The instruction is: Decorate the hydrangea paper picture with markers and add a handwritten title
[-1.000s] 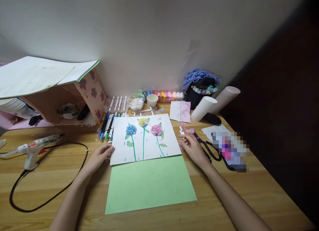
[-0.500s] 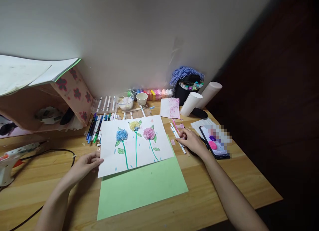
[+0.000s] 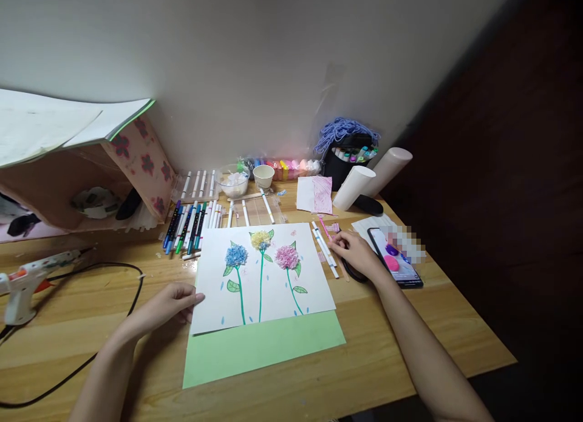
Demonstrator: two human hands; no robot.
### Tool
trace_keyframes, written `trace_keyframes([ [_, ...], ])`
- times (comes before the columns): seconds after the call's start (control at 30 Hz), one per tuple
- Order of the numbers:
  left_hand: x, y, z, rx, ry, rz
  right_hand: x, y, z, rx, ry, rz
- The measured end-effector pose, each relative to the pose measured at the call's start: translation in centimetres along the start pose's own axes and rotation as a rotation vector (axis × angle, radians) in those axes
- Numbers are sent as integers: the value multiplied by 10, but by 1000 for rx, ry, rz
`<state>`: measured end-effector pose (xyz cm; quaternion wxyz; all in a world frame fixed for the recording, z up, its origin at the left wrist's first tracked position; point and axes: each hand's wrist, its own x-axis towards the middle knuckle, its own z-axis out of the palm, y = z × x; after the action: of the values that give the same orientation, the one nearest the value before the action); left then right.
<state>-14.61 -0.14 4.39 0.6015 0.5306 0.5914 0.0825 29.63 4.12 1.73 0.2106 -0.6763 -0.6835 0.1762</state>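
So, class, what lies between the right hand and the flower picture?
In the head view, white markers and a small pink scrap lie on the table between the right hand and the flower picture.

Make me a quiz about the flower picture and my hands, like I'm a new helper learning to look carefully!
1. Pick one: on the flower picture, what colour is most of the middle flower?
A) blue
B) yellow
C) pink

2. True or false? About the green sheet: it lies on top of the flower picture.

3. Fill in the word (left, right or far): the left hand touches the flower picture at its ____ edge.

Key:
1. B, yellow.
2. False. The green sheet lies underneath.
3. Left.
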Motion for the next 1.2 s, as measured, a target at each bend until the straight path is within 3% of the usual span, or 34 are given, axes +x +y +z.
trace_keyframes([
  [0.07, 1, -2, 1, 19, 15, -16, 0, -6, 6, -62, -22, -5],
  [0.13, 3, -5, -1, 37, 105, -27, 0, -11, 12, -110, -11, 13],
  [0.27, 3, -2, -5, 58, 453, 71, -1, -17, 14, -135, 75, 105],
  [0.37, -3, 17, 11, 64, 655, 240, -6, -27, 5, 93, 141, 212],
  [0.4, -5, 25, 22, 69, 671, 296, -10, -33, 1, 251, 88, 211],
  [0.47, -6, 44, 52, 99, 582, 399, -20, -48, -2, 594, -146, 165],
  [0.53, -3, 59, 85, 167, 413, 507, -34, -68, 2, 822, -402, 81],
  [0.57, 0, 65, 101, 323, 305, 626, -41, -78, 6, 883, -485, 36],
  [0.63, 9, 71, 126, 653, 222, 776, -55, -94, 16, 952, -564, -49],
  [0.7, 15, 72, 141, 747, 200, 798, -65, -103, 25, 1020, -604, -67],
  [0.77, 15, 69, 146, 761, 180, 803, -69, -101, 26, 1062, -692, -55],
  [0.87, 2, 63, 136, 765, 72, 805, -60, -82, 10, 1097, -774, -86],
  [0.9, -4, 61, 130, 753, -12, 770, -54, -74, 3, 1146, -669, -111],
  [0.93, -9, 59, 123, 727, -96, 701, -48, -66, -3, 1229, -457, -114],
  [1.0, -13, 57, 112, 678, -124, 612, -40, -55, -7, 1253, -270, -85],
  [1.07, -8, 55, 106, 671, -70, 641, -39, -53, 2, 1131, -382, -75],
  [1.13, 4, 52, 106, 681, -41, 758, -46, -59, 19, 978, -525, -96],
  [1.2, 18, 47, 110, 702, -21, 882, -57, -68, 36, 892, -533, -102],
])
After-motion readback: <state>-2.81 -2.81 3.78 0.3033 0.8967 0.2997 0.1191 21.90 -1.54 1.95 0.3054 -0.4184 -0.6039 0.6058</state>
